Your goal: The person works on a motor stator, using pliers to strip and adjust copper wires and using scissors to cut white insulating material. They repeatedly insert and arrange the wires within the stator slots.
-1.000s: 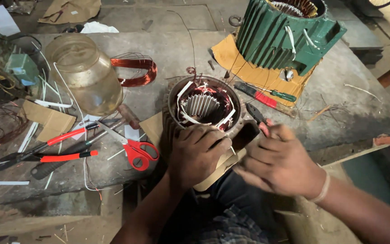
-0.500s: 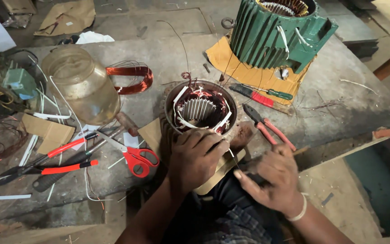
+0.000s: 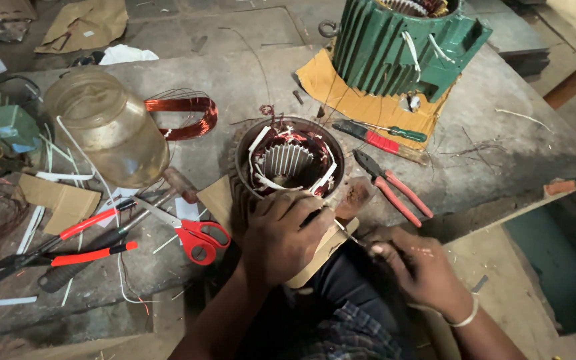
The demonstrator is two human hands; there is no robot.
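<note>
While the left hand steadies it, the stator opens upward.

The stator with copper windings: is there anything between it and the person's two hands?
Nothing visible. The left hand already rests on the near rim of the stator. The right hand is beside it, pinching something thin; no object blocks the short gap.

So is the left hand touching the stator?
Touching. The head view shows the left hand laid over the near rim of the stator, fingers on its edge with no gap.
</note>
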